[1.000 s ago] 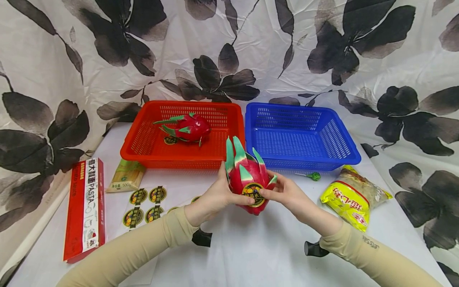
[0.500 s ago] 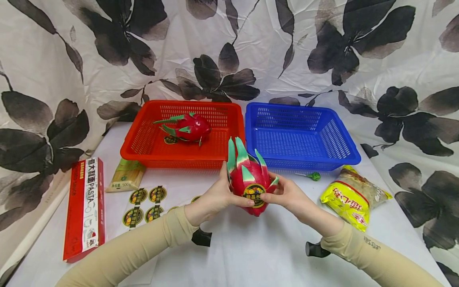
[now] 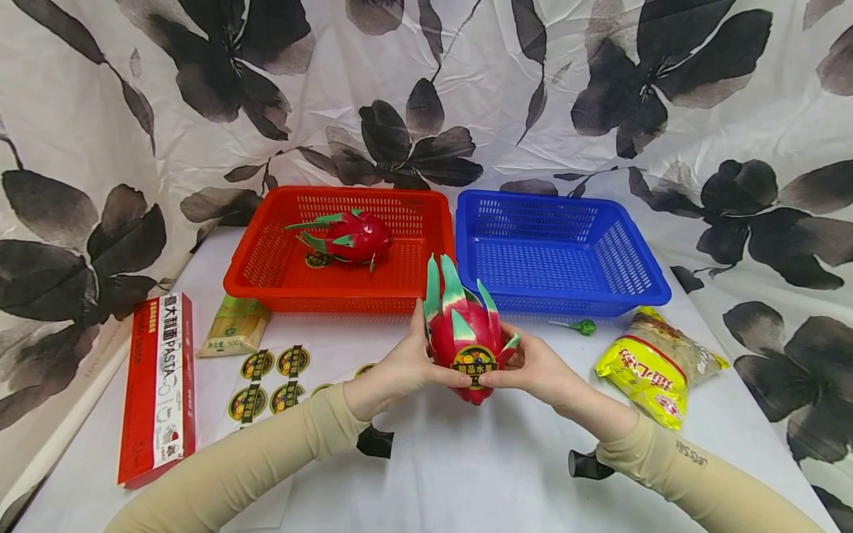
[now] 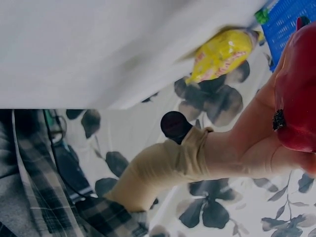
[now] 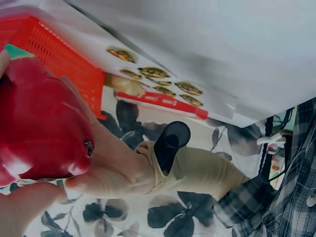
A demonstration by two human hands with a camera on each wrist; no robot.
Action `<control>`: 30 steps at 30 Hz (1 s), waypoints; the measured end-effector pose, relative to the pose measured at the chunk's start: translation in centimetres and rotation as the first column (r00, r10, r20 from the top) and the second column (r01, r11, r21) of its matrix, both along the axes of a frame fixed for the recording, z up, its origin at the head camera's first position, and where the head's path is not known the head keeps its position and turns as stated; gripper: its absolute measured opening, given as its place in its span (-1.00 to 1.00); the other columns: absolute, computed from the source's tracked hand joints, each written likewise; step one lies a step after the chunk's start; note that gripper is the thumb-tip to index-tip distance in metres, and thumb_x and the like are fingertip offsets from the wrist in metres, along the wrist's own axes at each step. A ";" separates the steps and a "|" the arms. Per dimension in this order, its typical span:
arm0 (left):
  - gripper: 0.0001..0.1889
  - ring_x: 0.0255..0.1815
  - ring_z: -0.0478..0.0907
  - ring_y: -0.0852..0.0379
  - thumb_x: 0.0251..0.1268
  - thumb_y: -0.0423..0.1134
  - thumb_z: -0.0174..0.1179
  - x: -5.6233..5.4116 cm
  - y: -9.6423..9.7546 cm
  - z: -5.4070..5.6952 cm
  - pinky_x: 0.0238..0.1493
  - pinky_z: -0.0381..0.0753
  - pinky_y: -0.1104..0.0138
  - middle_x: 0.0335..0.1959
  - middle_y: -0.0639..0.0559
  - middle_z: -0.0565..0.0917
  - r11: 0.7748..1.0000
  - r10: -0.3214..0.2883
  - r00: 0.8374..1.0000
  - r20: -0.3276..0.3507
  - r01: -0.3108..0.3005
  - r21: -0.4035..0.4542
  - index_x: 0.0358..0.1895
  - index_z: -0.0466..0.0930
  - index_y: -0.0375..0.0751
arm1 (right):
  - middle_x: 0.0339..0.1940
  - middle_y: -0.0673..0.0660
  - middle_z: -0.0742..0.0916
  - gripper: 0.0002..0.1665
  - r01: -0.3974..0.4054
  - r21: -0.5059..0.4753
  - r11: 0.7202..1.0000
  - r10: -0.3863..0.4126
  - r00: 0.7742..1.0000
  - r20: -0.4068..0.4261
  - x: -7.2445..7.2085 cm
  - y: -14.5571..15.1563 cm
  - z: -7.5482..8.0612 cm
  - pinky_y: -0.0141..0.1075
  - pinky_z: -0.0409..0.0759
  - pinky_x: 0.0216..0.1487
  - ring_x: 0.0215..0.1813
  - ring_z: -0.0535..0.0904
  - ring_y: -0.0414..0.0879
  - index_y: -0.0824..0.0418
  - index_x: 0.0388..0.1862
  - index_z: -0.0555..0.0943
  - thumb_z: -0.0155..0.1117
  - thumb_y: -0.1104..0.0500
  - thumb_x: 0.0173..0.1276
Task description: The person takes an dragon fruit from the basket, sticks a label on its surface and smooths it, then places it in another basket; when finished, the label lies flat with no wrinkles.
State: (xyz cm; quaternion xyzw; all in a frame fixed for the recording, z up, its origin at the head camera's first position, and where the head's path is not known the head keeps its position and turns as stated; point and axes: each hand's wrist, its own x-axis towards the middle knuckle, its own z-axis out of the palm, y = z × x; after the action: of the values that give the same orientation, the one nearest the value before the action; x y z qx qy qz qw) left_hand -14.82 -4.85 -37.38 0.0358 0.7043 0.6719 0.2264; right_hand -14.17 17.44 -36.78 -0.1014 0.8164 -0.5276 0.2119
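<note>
With left hand (image 3: 415, 360) and right hand (image 3: 536, 370) we are grasping a dragon fruit (image 3: 483, 326) whose round label (image 3: 475, 365) is seemingly already sticking, four o'clock from the red basket (image 3: 333, 299) where a second dragon fruit (image 3: 365, 237) is lying, with setting ours down apparently remaining.

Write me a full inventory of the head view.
Table: one, white, underneath
Red basket: one, red, back left
Blue basket: one, blue, back right
Held dragon fruit: one, red-green, centre
Other dragon fruit: one, red-green, in red basket
Stickers: several, black-gold, table, held fruit, red basket
Pasta box: one, red-white, far left
Noodle packet: one, beige, left
Lollipop: one, green, before blue basket
Food bag: one, yellow, right
Floral cloth: one, white, behind
Wrist cameras: two, black, cuffs
Sleeves: two, beige, forearms
Left hand, right hand: two, bare, centre
</note>
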 end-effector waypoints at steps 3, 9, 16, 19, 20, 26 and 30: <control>0.43 0.63 0.25 -0.26 0.14 -0.52 0.49 0.0 0.0 0.0 0.56 0.46 -0.11 0.63 -0.23 0.22 1.000 -0.009 1.000 -0.011 0.009 0.005 0.72 -0.60 -0.03 | 0.11 0.36 0.69 0.19 -0.008 -0.013 1.000 0.008 1.000 0.009 0.0 -0.1 -0.1 -0.14 0.77 0.15 0.06 0.69 0.05 0.47 0.69 0.06 0.58 0.24 0.28; 0.45 0.63 0.23 -0.26 0.11 -0.54 0.49 0.0 0.1 -0.3 0.56 0.47 -0.10 0.64 -0.23 0.21 1.000 -0.014 0.999 -0.030 0.014 0.013 0.72 -0.61 -0.04 | 0.16 0.38 0.65 0.24 -0.021 -0.046 0.999 0.021 1.000 0.005 0.0 -0.2 -0.4 -0.23 0.76 0.09 0.02 0.67 0.03 0.48 0.70 0.03 0.60 0.29 0.22; 0.49 0.67 0.16 -0.27 0.06 -0.53 0.52 0.1 0.2 -0.4 0.59 0.41 -0.14 0.68 -0.24 0.12 1.000 0.002 1.000 -0.016 -0.002 -0.028 0.70 -0.67 -0.11 | 0.26 0.41 0.62 0.21 -0.017 -0.053 0.998 0.016 1.000 -0.021 0.2 -0.4 -0.4 -0.24 0.74 0.11 0.04 0.66 0.03 0.46 0.69 0.07 0.59 0.30 0.21; 0.51 0.68 0.14 -0.28 0.05 -0.52 0.53 0.2 0.2 -0.5 0.59 0.40 -0.15 0.68 -0.25 0.09 0.999 0.004 1.000 -0.019 -0.004 -0.046 0.70 -0.68 -0.13 | 0.26 0.41 0.62 0.22 -0.020 -0.054 0.998 0.019 1.000 -0.023 0.2 -0.4 -0.4 -0.27 0.73 0.09 0.02 0.65 0.02 0.46 0.69 0.07 0.60 0.30 0.21; 0.50 0.68 0.14 -0.28 0.05 -0.52 0.53 0.2 0.2 -0.5 0.59 0.40 -0.15 0.68 -0.25 0.09 0.999 0.004 1.000 -0.019 -0.004 -0.045 0.70 -0.68 -0.14 | 0.25 0.40 0.62 0.22 -0.020 -0.052 0.998 0.019 1.000 -0.023 0.2 -0.4 -0.4 -0.27 0.72 0.07 0.01 0.65 0.01 0.46 0.69 0.07 0.60 0.30 0.21; 0.45 0.64 0.23 -0.30 0.10 -0.53 0.49 0.1 0.0 -0.6 0.53 0.50 -0.12 0.64 -0.26 0.17 1.000 -0.018 1.000 -0.018 0.018 -0.016 0.71 -0.63 -0.13 | 0.21 0.39 0.66 0.07 -0.014 -0.016 1.000 0.014 1.000 -0.016 0.2 -0.3 -0.4 -0.17 0.73 0.08 -0.01 0.66 0.00 0.44 0.67 0.14 0.51 0.12 0.38; 0.37 0.60 0.27 -0.30 0.15 -0.53 0.46 0.1 -0.2 -0.7 0.50 0.54 -0.10 0.60 -0.25 0.22 0.999 -0.041 0.998 -0.038 0.041 0.015 0.72 -0.53 -0.04 | 0.26 0.39 0.64 0.00 -0.002 -0.013 1.000 0.002 1.000 0.002 0.2 -0.3 -0.6 0.00 0.72 0.19 0.06 0.65 0.02 0.43 0.66 0.18 0.42 0.05 0.45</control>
State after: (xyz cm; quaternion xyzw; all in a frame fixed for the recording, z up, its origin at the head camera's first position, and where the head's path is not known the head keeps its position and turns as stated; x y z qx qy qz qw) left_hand -14.74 -5.03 -38.05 0.0646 0.7022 0.6719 0.2265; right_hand -13.97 17.12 -37.37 -0.1030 0.8127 -0.5327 0.2125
